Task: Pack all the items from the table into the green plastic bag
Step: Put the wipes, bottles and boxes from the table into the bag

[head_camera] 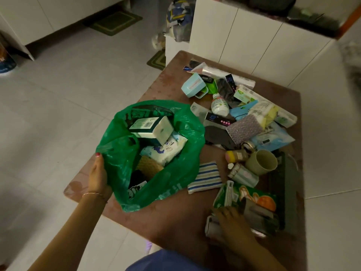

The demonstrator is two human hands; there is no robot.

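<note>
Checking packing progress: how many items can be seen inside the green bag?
4: a tissue box on top, a wipes pack under it, a tan woven item below, a dark packet nearest. More may be hidden in the green bag.

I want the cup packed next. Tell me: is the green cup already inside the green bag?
No: the green cup lies on its side on the table, among the loose items to the right of the green bag.
</note>
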